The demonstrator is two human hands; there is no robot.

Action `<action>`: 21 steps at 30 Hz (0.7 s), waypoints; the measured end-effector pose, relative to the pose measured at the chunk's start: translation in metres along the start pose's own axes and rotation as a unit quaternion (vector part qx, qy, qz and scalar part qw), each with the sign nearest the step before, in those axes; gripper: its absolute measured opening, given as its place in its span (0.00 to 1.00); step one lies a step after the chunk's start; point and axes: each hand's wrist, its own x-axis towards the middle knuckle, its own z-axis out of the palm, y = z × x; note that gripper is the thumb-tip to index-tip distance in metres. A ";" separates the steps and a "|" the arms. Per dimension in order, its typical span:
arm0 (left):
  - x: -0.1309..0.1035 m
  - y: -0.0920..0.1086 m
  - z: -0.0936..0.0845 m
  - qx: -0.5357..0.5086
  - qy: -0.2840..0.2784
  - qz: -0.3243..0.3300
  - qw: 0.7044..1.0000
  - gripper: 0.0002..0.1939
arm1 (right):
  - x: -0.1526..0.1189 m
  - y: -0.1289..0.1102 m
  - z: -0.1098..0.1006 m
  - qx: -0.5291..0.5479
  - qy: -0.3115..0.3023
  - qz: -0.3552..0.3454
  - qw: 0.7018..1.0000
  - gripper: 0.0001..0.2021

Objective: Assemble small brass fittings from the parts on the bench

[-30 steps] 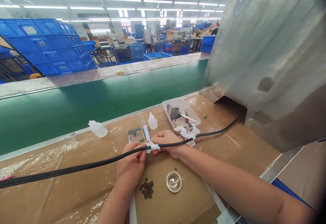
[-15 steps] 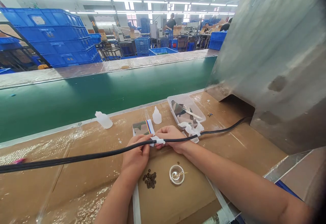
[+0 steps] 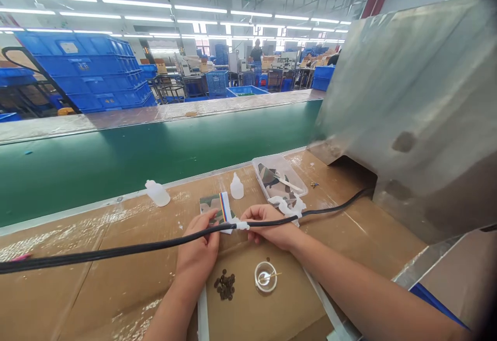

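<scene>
My left hand (image 3: 200,240) is at the left edge of a camouflage piece with a striped white band (image 3: 224,207), its fingers curved behind the black cable (image 3: 155,246). My right hand (image 3: 269,224) is bent at the piece's right side; the cable passes in front of it, and what its fingertips hold, if anything, is hidden. Nearer me lie a pile of small dark discs (image 3: 224,285) and a small round clear dish (image 3: 265,277) with a thin stick across it.
Behind the hands stand a white bottle (image 3: 236,187) and a tilted one (image 3: 157,193). A clear tray (image 3: 303,184) holds camouflage pieces. A large metal housing (image 3: 404,113) rises at right. Beyond lies a green belt (image 3: 166,149).
My left hand has drawn left, away from my right hand, uncovering more of the camouflage piece. The whole view has shifted, with the table slightly lower in it.
</scene>
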 end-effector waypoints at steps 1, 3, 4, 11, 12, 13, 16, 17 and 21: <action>0.000 -0.001 -0.001 -0.004 -0.002 0.003 1.000 0.16 | -0.004 0.000 -0.001 -0.017 0.004 -0.009 1.000 0.06; -0.001 -0.001 -0.002 -0.011 -0.005 0.007 1.000 0.16 | -0.012 -0.002 -0.002 -0.052 0.020 -0.028 0.998 0.05; -0.001 -0.001 -0.003 -0.013 -0.006 0.008 1.000 0.15 | -0.016 -0.003 -0.002 -0.069 0.031 -0.037 0.996 0.04; -0.004 0.005 -0.012 -0.013 -0.012 0.001 1.000 0.15 | -0.040 0.008 -0.009 -0.141 0.071 -0.069 0.985 0.03; -0.004 0.006 -0.015 -0.011 -0.014 -0.005 1.000 0.15 | -0.043 0.011 -0.011 -0.148 0.075 -0.070 0.984 0.02; -0.005 0.008 -0.019 -0.006 -0.015 -0.014 1.000 0.15 | -0.046 0.014 -0.013 -0.155 0.080 -0.071 0.982 0.02; -0.016 0.013 -0.036 0.018 -0.014 -0.051 0.998 0.13 | -0.058 0.019 -0.019 -0.174 0.102 -0.071 0.977 0.03; -0.024 0.017 -0.041 0.023 -0.017 -0.067 0.997 0.13 | -0.063 0.019 -0.022 -0.179 0.115 -0.075 0.974 0.03; -0.074 0.039 -0.044 -0.104 0.014 -0.153 0.983 0.17 | -0.092 0.012 -0.033 -0.187 0.175 -0.101 0.961 0.02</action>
